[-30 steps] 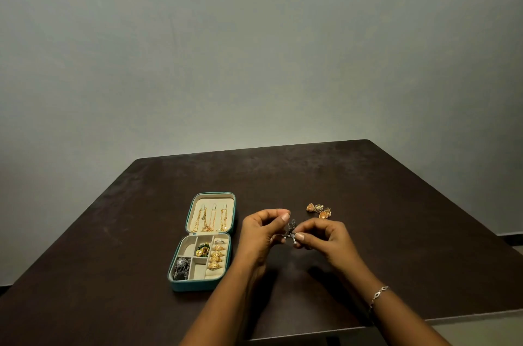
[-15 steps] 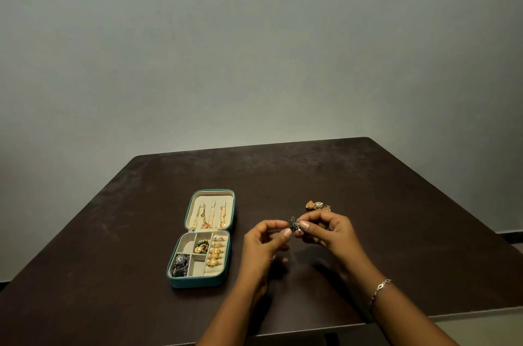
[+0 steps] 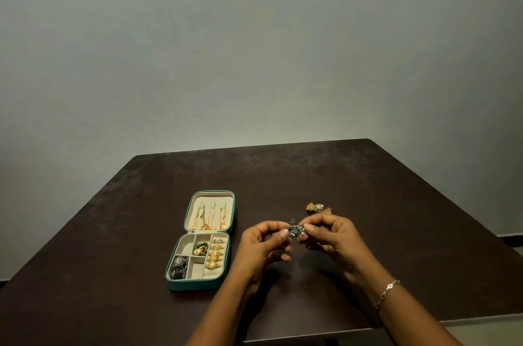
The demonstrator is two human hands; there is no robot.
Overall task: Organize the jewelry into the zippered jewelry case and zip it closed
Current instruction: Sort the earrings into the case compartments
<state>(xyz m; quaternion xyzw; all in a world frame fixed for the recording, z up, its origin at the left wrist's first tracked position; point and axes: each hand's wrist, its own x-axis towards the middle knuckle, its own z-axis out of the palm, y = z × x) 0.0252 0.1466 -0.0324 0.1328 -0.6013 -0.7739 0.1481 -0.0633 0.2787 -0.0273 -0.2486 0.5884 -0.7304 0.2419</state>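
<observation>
You've got 2 hands up over the surface (image 3: 396, 218), both on 1 small silver piece (image 3: 294, 229). Your left hand (image 3: 261, 243) pinches it w/ thumb & forefinger, other fingers curled under. Your right hand (image 3: 331, 235) pinches the opposite side the same way. The piece is held off the surface, btwn the 2 hands and right of the case (image 3: 195, 285).

There's 1 teal case, unzipped & lying flat, w/ its lid (image 3: 214, 192) folded back on the far side. The lid has 3 hooks w/ gold chains (image 3: 208, 218) hanging from them; can't tell the exact no. of chains. In the tray:
- right column: 4 gold rings (image 3: 215, 256) in a row, plus 1 silver ring (image 3: 218, 240) at the far end
- middle, far slot: 1 green-and-gold piece (image 3: 201, 248)
- near-left slot: dark silver pieces (image 3: 179, 267), heaped, count unclear

Loose on the surface just beyond your right hand are approx. 3 gold pieces (image 3: 318, 207), bunched & touching, well apart from the case.

1 thin bracelet (image 3: 386, 293) sits on your right wrist. A plain grey wall (image 3: 254, 48) stands behind the surface.
</observation>
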